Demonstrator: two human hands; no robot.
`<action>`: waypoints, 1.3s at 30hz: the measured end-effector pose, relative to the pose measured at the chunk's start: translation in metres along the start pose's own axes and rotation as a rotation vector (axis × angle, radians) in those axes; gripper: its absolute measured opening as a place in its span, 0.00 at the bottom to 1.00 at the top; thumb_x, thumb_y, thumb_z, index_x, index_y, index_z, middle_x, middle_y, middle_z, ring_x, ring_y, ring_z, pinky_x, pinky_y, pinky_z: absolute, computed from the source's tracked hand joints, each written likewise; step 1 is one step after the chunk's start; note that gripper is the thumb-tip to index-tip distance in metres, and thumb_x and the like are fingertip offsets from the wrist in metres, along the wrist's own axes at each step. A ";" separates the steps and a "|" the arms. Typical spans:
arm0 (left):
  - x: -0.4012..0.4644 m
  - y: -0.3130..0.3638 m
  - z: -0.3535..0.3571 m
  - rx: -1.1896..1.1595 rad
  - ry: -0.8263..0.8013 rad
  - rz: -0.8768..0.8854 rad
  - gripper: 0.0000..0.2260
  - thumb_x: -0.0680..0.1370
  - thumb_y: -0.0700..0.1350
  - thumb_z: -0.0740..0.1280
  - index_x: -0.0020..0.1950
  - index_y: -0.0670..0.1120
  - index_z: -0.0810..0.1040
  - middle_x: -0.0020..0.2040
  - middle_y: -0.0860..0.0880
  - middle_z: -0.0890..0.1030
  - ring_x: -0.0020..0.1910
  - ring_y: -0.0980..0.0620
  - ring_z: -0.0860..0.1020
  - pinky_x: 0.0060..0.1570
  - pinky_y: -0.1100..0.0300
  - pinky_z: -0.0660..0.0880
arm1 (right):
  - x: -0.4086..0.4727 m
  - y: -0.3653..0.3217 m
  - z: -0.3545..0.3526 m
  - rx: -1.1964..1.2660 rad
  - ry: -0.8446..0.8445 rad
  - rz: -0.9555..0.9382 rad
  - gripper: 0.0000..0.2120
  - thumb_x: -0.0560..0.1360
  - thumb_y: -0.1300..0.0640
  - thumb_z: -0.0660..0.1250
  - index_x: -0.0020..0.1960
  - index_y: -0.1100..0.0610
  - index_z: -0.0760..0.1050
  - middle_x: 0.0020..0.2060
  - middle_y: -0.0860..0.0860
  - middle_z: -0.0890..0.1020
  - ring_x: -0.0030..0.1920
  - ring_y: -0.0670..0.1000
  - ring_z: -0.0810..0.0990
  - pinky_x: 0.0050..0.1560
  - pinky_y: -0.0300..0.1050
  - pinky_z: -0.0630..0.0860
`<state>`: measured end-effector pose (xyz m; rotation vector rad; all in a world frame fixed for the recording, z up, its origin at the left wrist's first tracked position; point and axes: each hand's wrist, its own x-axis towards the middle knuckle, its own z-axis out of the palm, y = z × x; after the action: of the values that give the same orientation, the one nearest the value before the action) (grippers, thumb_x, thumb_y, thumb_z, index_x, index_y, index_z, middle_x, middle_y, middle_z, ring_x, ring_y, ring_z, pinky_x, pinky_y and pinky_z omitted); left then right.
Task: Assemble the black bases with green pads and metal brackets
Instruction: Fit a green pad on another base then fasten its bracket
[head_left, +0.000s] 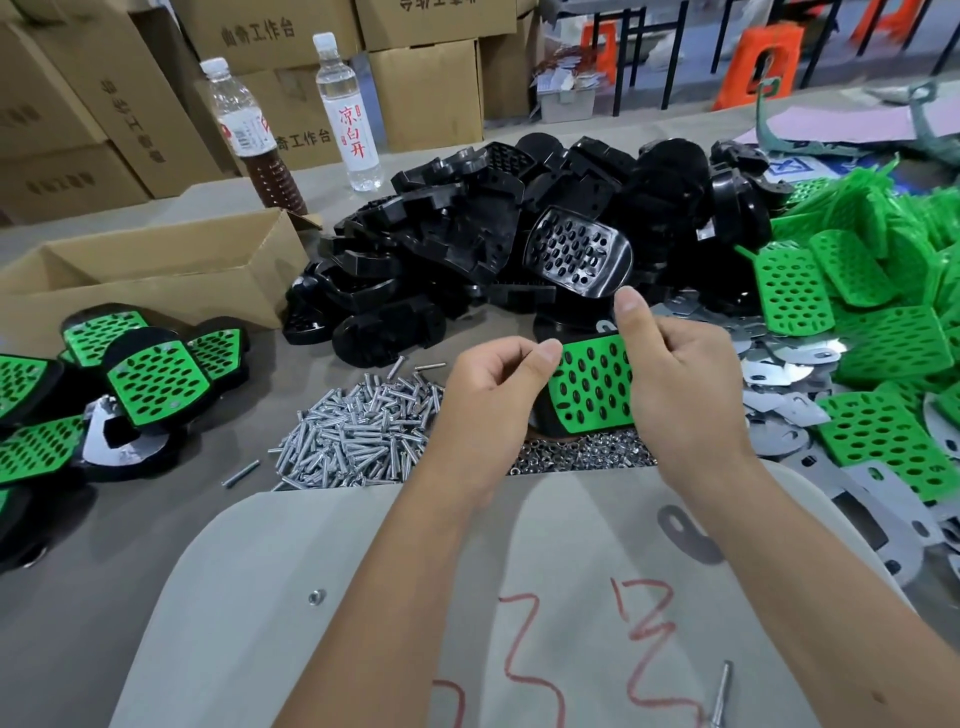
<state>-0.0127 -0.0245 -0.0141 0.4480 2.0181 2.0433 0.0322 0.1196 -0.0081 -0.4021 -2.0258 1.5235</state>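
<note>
From the head camera, both hands hold one green pad (592, 382) above the table, where it lies on a black base (553, 415) whose edge shows beneath it. The left hand (488, 395) pinches the pad's left edge between thumb and curled fingers; the right hand (675, 384) grips its right side, thumb raised along the top edge. Just below lie a heap of screws (358, 431) and a strip of nuts (582, 454). Behind rises a pile of black bases (493, 239); loose green pads (883, 312) and metal brackets (789, 374) crowd the right, finished assemblies (150, 379) the left.
</note>
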 end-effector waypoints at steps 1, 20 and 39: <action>0.000 0.000 0.000 0.010 -0.005 0.010 0.14 0.80 0.52 0.67 0.42 0.43 0.81 0.37 0.47 0.82 0.36 0.50 0.82 0.34 0.53 0.81 | -0.001 0.000 0.000 0.025 -0.011 0.005 0.32 0.84 0.39 0.63 0.28 0.53 0.58 0.24 0.49 0.62 0.28 0.51 0.61 0.30 0.49 0.59; 0.005 0.002 -0.010 -0.178 0.201 -0.086 0.09 0.83 0.49 0.70 0.53 0.44 0.86 0.47 0.48 0.88 0.46 0.52 0.87 0.40 0.58 0.82 | 0.009 0.013 -0.007 0.218 -0.315 0.143 0.15 0.85 0.49 0.66 0.48 0.56 0.85 0.30 0.53 0.78 0.24 0.50 0.73 0.20 0.39 0.67; 0.005 -0.002 -0.005 -0.346 0.236 -0.064 0.06 0.79 0.37 0.73 0.55 0.37 0.84 0.52 0.40 0.88 0.51 0.46 0.87 0.51 0.55 0.84 | -0.005 -0.002 0.003 0.492 -0.390 0.242 0.07 0.84 0.69 0.61 0.61 0.64 0.73 0.46 0.60 0.85 0.35 0.61 0.87 0.35 0.48 0.85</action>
<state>-0.0198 -0.0273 -0.0155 0.0776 1.7106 2.4346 0.0346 0.1135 -0.0082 -0.1618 -1.8228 2.3242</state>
